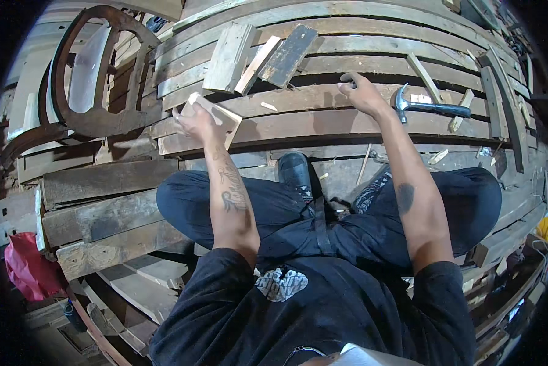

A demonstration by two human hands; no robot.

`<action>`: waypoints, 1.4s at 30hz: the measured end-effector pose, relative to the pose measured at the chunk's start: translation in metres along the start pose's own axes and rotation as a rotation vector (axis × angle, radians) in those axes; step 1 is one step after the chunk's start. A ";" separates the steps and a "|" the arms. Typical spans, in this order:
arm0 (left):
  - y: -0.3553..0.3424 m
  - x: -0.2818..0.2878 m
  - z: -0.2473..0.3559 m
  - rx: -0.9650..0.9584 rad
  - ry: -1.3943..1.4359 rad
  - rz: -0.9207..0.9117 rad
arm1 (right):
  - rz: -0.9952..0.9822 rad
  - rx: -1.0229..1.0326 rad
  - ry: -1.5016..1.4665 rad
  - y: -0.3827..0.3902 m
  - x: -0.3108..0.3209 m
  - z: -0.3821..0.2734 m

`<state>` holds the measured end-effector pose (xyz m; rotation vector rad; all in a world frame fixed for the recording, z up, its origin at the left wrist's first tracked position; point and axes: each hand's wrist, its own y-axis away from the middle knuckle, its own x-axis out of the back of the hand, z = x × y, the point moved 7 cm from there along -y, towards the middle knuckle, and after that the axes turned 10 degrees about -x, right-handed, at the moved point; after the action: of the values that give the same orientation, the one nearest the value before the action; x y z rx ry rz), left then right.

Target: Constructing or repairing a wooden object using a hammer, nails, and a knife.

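My left hand (197,125) is closed on a pale wood block (225,119), its fingers over the left end. The block rests at the front left of the slatted wooden bench (310,125). Above the bench hangs my right hand (364,96), fingers bent and a little apart, with no object visible in them. A greyish patch shows at its fingertips; I cannot tell what that is. To the right of this hand lies a claw hammer (432,108), its metal head nearest the hand. A small wood chip (269,107) lies between my hands.
Behind the left hand lie a pale board (229,58), a narrow strip (257,65) and a dark-faced block (289,56). A curved wooden frame (118,122) stands at left. Thin offcuts (424,77) lie near the hammer. A red bag (31,268) sits at lower left.
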<state>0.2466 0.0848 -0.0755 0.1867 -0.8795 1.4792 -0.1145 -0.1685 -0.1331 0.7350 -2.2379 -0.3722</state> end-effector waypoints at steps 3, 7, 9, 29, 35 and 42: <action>-0.018 -0.036 0.042 -0.271 0.245 -0.253 | 0.060 0.042 0.009 0.006 0.011 -0.020; 0.002 -0.124 0.059 -0.495 -0.229 -0.765 | 0.093 0.098 -0.054 0.011 0.024 -0.023; 0.031 -0.129 0.074 -0.779 -0.349 -0.728 | 0.094 0.097 -0.043 0.010 0.028 -0.012; 0.032 -0.117 0.068 -0.503 -0.550 -1.477 | 0.380 -0.029 -0.125 -0.013 0.105 0.036; 0.046 -0.141 0.122 -0.803 -0.399 -0.996 | 0.589 -0.176 0.072 -0.002 0.124 0.070; 0.104 -0.157 0.112 -0.719 -0.547 -0.971 | 0.345 -0.454 0.111 0.015 0.124 0.100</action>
<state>0.1303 -0.0914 -0.1350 0.4132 -1.4287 0.1551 -0.2629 -0.2273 -0.1248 0.1242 -2.0192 -0.6206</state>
